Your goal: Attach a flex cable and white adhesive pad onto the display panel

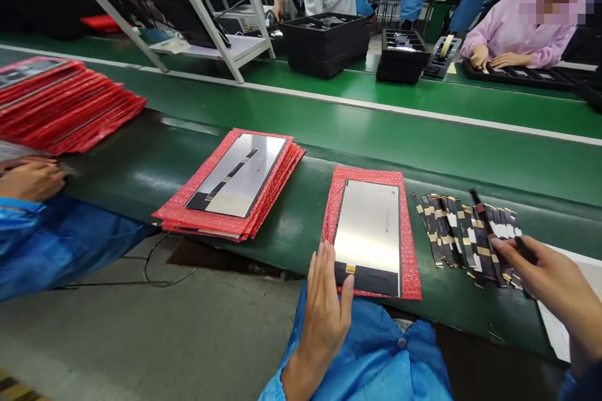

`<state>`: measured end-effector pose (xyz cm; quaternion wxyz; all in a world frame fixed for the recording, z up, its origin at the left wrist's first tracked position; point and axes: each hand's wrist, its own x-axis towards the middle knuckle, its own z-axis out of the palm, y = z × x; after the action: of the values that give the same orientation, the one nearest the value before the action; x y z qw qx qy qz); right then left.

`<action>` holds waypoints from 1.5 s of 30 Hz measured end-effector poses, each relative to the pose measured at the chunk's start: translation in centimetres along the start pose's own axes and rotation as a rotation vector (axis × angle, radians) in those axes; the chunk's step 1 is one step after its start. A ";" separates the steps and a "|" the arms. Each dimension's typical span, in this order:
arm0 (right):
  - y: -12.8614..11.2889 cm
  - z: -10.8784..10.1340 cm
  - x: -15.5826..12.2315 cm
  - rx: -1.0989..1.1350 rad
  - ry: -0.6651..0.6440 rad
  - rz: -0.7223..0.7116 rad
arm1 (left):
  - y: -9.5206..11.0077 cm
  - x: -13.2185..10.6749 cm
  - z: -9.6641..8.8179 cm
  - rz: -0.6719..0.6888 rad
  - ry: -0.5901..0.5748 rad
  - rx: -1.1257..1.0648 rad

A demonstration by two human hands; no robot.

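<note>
Green conveyor belt (385,131) carries a panel (368,237); left hand (324,313) touches it, fingers together; right hand (555,288) pinches 1 flex strip (498,225).

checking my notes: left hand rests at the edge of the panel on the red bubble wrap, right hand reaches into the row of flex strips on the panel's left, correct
One slip: the head view shows the row of flex strips on the panel's right, not its left. The rest holds: the left hand rests at the panel's edge on the red bubble wrap, and the right hand reaches into the strips.
</note>
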<state>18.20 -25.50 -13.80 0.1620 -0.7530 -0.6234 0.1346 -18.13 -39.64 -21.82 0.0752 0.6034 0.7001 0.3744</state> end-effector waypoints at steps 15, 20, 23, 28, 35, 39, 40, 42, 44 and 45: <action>-12.3 5.3 -2.4 0.724 -0.898 -0.200 | 0.6 1.5 -2.1 0.123 -0.052 -0.092; -15.6 6.2 -2.0 0.661 -1.012 -0.258 | 1.2 2.4 -2.2 0.156 -0.142 -0.098; -16.4 6.7 -1.8 0.628 -1.031 -0.291 | 1.3 2.5 -2.2 0.153 -0.167 -0.120; -17.3 7.5 -2.0 0.656 -1.045 -0.362 | 1.4 2.3 -2.2 0.113 -0.171 -0.163; -18.1 7.8 -2.6 0.574 -1.075 -0.389 | 0.8 1.6 -2.5 0.090 -0.100 -0.200; -18.4 8.0 -3.0 0.558 -1.084 -0.422 | 0.0 1.3 -2.6 0.109 -0.060 -0.219; -18.4 8.0 -3.0 0.557 -1.083 -0.427 | -0.1 1.2 -2.6 0.111 -0.060 -0.221; -18.4 8.2 -3.1 0.555 -1.083 -0.429 | -0.3 1.1 -2.6 0.107 -0.064 -0.225; -18.4 8.2 -3.1 0.547 -1.084 -0.427 | -0.3 1.1 -2.6 0.102 -0.066 -0.224; -18.4 8.2 -3.1 0.542 -1.084 -0.426 | -0.2 1.1 -2.6 0.101 -0.066 -0.223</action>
<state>-2.21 -24.81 -13.73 0.0316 -0.3701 -0.6966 0.6138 -20.05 -39.73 -19.74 0.1459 0.6377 0.6201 0.4330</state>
